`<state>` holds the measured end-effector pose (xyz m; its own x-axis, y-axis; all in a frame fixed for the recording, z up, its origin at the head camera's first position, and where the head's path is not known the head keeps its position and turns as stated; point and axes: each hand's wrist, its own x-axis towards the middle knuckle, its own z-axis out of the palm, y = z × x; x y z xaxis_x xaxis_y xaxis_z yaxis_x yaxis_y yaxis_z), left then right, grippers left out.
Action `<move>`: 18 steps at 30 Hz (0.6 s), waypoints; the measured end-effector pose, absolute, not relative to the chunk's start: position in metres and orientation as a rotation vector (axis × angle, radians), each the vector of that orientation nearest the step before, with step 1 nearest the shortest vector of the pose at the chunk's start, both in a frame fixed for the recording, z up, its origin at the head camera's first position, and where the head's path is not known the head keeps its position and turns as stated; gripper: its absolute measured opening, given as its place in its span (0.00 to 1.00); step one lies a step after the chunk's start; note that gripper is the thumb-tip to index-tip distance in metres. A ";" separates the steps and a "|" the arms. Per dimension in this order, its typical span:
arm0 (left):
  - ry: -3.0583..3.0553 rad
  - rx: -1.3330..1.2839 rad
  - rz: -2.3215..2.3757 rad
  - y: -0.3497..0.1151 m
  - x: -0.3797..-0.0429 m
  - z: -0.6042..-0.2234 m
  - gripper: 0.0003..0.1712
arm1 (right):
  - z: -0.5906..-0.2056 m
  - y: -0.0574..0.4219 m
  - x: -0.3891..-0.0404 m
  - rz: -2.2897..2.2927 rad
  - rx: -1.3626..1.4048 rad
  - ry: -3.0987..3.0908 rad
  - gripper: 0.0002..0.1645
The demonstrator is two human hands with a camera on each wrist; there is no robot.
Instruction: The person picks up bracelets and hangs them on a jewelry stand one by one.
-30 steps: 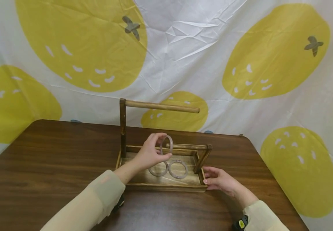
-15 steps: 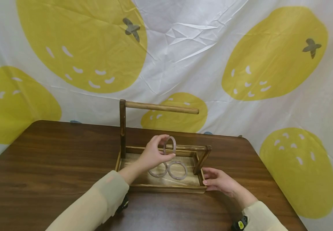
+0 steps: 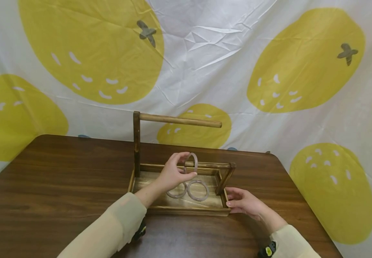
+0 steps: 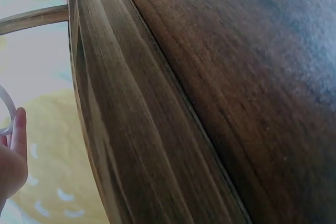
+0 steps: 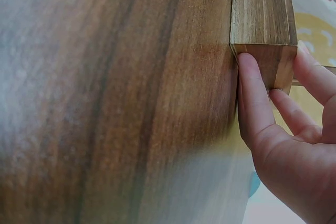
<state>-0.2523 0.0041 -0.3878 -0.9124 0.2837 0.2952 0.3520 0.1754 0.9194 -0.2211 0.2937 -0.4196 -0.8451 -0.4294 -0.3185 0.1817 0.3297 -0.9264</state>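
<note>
My left hand [image 3: 172, 174] pinches a pale translucent bangle [image 3: 196, 163] upright between thumb and fingers. In the head view, the free end of the stand's lower bar [image 3: 213, 165] shows inside this ring. Two similar bangles, a left one [image 3: 177, 196] and a right one [image 3: 198, 199], lie side by side on the floor of the wooden tray [image 3: 189, 211], the left partly behind my hand. My right hand [image 3: 247, 205] touches the tray's right end. In the right wrist view its fairly straight fingers [image 5: 254, 87] press the end wall, with the thumb at the upper edge.
A tall post [image 3: 136, 143] rises at the tray's left end and carries a long upper bar [image 3: 180, 120]. A short post [image 3: 226, 179] at the right end bears the lower bar. The brown table [image 3: 60, 179] meets a fruit-print cloth [image 3: 205, 79] behind.
My left hand has moved slightly right with the bangle, so more of the lower bar shows inside the ring. The right hand keeps its place at the tray's end.
</note>
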 end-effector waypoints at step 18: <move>-2.265 -0.637 -1.991 0.015 -0.251 -0.394 0.37 | -0.417 0.293 -0.220 -1.541 -0.220 2.081 0.48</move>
<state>-0.2512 0.0154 -0.3944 -0.9130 0.2649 0.3104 0.3418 0.0809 0.9363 -0.2197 0.2926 -0.4168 -0.8431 -0.4321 -0.3202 0.1802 0.3341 -0.9252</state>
